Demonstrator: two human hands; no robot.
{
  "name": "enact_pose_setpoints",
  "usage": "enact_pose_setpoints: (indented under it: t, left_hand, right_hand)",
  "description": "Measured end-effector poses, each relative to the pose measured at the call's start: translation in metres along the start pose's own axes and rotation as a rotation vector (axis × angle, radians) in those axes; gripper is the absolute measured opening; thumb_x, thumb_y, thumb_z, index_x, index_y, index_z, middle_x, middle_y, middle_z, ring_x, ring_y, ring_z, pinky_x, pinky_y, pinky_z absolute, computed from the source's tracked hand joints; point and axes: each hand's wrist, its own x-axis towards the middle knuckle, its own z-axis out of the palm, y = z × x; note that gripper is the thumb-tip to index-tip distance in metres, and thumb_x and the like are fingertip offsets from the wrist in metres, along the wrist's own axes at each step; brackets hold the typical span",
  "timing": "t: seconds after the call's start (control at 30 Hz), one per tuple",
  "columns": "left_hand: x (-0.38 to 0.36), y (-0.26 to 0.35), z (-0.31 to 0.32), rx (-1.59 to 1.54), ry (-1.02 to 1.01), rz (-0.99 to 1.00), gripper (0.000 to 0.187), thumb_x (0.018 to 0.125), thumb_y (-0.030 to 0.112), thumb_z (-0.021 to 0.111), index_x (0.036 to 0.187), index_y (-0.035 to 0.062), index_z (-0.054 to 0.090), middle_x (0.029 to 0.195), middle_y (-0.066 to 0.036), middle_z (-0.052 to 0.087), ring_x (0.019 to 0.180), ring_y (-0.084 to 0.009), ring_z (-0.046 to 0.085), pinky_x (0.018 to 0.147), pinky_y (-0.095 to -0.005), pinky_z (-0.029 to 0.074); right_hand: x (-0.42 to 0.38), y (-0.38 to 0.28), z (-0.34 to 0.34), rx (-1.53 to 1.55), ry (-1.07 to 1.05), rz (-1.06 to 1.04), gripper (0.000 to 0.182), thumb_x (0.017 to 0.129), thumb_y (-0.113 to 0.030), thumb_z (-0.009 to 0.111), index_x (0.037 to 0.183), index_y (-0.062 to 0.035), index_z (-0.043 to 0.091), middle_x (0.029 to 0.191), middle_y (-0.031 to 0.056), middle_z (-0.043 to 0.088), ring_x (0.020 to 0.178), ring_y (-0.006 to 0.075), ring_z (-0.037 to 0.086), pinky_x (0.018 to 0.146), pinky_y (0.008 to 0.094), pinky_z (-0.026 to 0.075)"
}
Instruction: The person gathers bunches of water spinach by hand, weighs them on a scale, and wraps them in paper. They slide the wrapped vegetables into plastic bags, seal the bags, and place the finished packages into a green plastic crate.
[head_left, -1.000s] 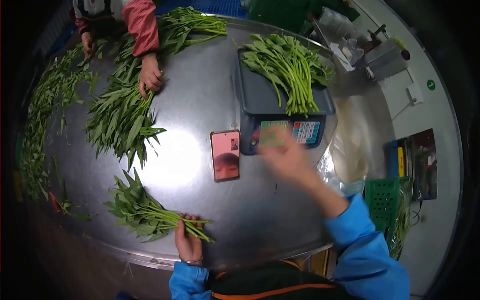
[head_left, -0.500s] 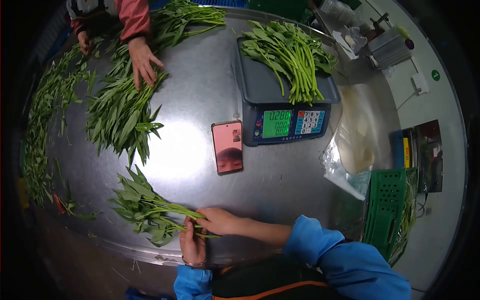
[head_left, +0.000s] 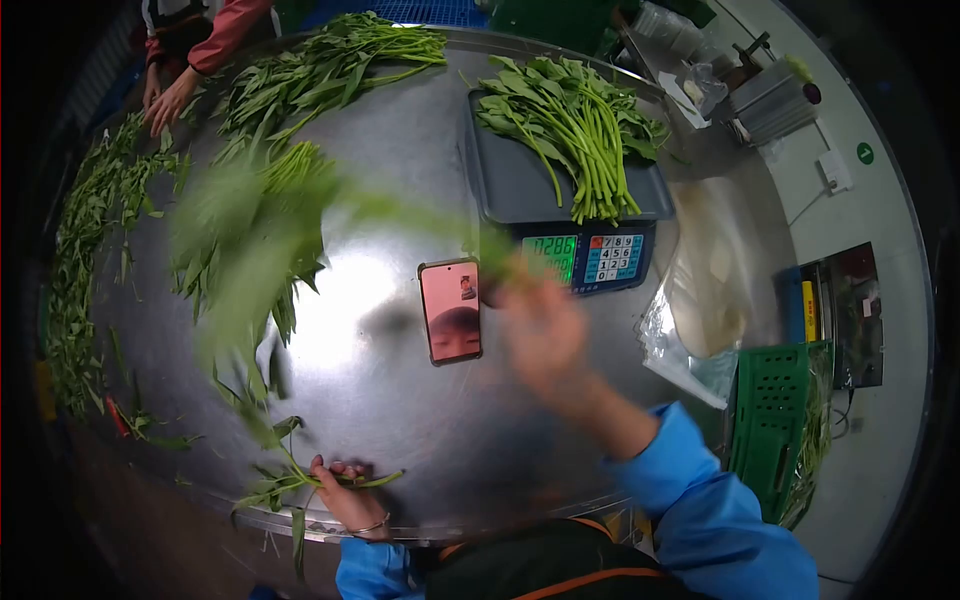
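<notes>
My right hand (head_left: 543, 330), smeared by motion, is raised in front of the scale (head_left: 640, 262) and grips the stem ends of a blurred leafy green bunch (head_left: 255, 240) that stretches out to the left. Near the table's front edge, my left hand (head_left: 349, 495) is closed around a few leafy stems (head_left: 290, 478). A larger bunch of greens (head_left: 590, 130) lies on the scale's grey tray, its display lit green. Between the hands and the scale, a phone (head_left: 452, 312) rests face up on the metal table (head_left: 400, 420).
At the back left, a co-worker's hands (head_left: 172, 98) are over loose greens (head_left: 90, 250). Another pile of greens (head_left: 335, 70) lies at the back. Plastic bags (head_left: 700, 290) and a green crate (head_left: 770, 420) are on the right.
My right hand has lifted away from my left hand, up and rightward, carrying a bunch. My left hand has shifted slightly left with fewer stems. The co-worker's hand has drawn back to the upper left.
</notes>
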Motion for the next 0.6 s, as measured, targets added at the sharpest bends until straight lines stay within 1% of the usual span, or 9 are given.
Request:
enact_pose_setpoints:
  t: [0.03, 0.1, 0.2, 0.27, 0.37, 0.43, 0.47, 0.57, 0.6]
  left_hand:
    - [0.003, 0.002, -0.002, 0.011, -0.01, 0.009, 0.027, 0.093, 0.026, 0.045, 0.114, 0.0112, 0.041, 0.074, 0.001, 0.045, 0.06, -0.008, 0.042, 0.057, -0.026, 0.041]
    - [0.011, 0.001, -0.005, 0.05, -0.011, 0.041, 0.028, 0.093, 0.023, 0.044, 0.117, 0.0112, 0.04, 0.077, 0.0, 0.045, 0.061, -0.0078, 0.042, 0.058, -0.0255, 0.041]
    - [0.008, 0.006, 0.009, 0.089, -0.01, 0.094, 0.033, 0.092, 0.017, 0.044, 0.123, 0.0106, 0.037, 0.08, -0.001, 0.045, 0.06, -0.0073, 0.04, 0.057, -0.0244, 0.04]
    - [0.008, 0.014, 0.015, 0.086, -0.014, 0.114, 0.037, 0.091, 0.014, 0.044, 0.126, 0.01, 0.035, 0.081, -0.001, 0.044, 0.06, -0.0071, 0.039, 0.057, -0.0238, 0.039]
    - [0.031, 0.029, 0.009, 0.199, -0.101, 0.139, 0.046, 0.088, 0.013, 0.046, 0.131, 0.0074, 0.03, 0.094, -0.006, 0.048, 0.072, -0.012, 0.046, 0.068, -0.0276, 0.041]
    - [0.048, 0.043, 0.004, 0.566, -0.18, 0.061, 0.053, 0.086, 0.016, 0.049, 0.133, 0.0027, 0.028, 0.115, -0.014, 0.047, 0.097, -0.0193, 0.048, 0.087, -0.0325, 0.037]
    - [0.044, 0.049, -0.002, 0.69, -0.107, 0.128, 0.059, 0.084, 0.019, 0.052, 0.134, -0.0018, 0.026, 0.129, -0.017, 0.039, 0.117, -0.0233, 0.039, 0.1, -0.0345, 0.027]
    - [-0.034, 0.081, 0.048, 0.53, -0.144, 0.405, 0.061, 0.083, 0.021, 0.052, 0.133, -0.0036, 0.027, 0.132, -0.019, 0.036, 0.121, -0.0243, 0.037, 0.101, -0.0348, 0.026]
    - [-0.067, 0.098, 0.073, 0.56, -0.357, 0.448, 0.059, 0.083, 0.018, 0.05, 0.132, -0.0032, 0.027, 0.133, -0.017, 0.034, 0.121, -0.0243, 0.036, 0.101, -0.0383, 0.024]
  right_hand:
    - [0.03, -0.002, -0.018, -0.173, 0.251, -0.226, 0.029, 0.089, -0.011, 0.047, 0.116, -0.0027, 0.049, 0.093, 0.0116, 0.062, 0.074, 0.0166, 0.058, 0.063, 0.0292, 0.046]
    - [0.076, -0.001, -0.062, -0.309, 0.41, -0.304, 0.031, 0.089, -0.013, 0.048, 0.117, 0.0, 0.048, 0.087, 0.0117, 0.062, 0.077, 0.0175, 0.059, 0.07, 0.027, 0.045]
    - [0.115, 0.03, -0.106, -0.322, 0.43, -0.265, 0.036, 0.087, -0.014, 0.051, 0.12, -0.0008, 0.046, 0.096, 0.0131, 0.06, 0.089, 0.0214, 0.057, 0.079, 0.0312, 0.042]
    - [0.126, 0.051, -0.125, -0.872, 0.43, -0.389, 0.043, 0.083, -0.015, 0.055, 0.122, -0.0005, 0.043, 0.109, 0.0154, 0.054, 0.102, 0.0275, 0.05, 0.089, 0.0358, 0.036]
    - [0.094, 0.063, -0.143, -0.806, 0.527, -0.353, 0.046, 0.08, -0.013, 0.056, 0.122, 0.0007, 0.042, 0.117, 0.0171, 0.048, 0.109, 0.0319, 0.043, 0.095, 0.0382, 0.029]
    - [0.034, 0.065, -0.143, -0.705, 0.399, -0.302, 0.041, 0.08, -0.01, 0.055, 0.118, 0.0025, 0.044, 0.114, 0.0181, 0.049, 0.108, 0.0325, 0.044, 0.094, 0.0384, 0.031]
    - [-0.011, 0.067, -0.14, -0.741, 0.253, -0.244, 0.039, 0.078, -0.007, 0.056, 0.115, 0.0019, 0.046, 0.113, 0.0178, 0.049, 0.107, 0.0327, 0.045, 0.093, 0.0397, 0.033]
    - [-0.165, 0.078, -0.129, -0.743, -0.098, -0.058, 0.039, 0.07, -0.004, 0.059, 0.109, -0.0032, 0.051, 0.106, 0.0159, 0.051, 0.102, 0.0332, 0.046, 0.089, 0.0413, 0.036]
    - [-0.215, 0.079, -0.12, -0.751, -0.154, 0.122, 0.037, 0.071, -0.004, 0.058, 0.107, -0.0051, 0.053, 0.102, 0.0152, 0.053, 0.099, 0.0329, 0.047, 0.088, 0.0412, 0.036]
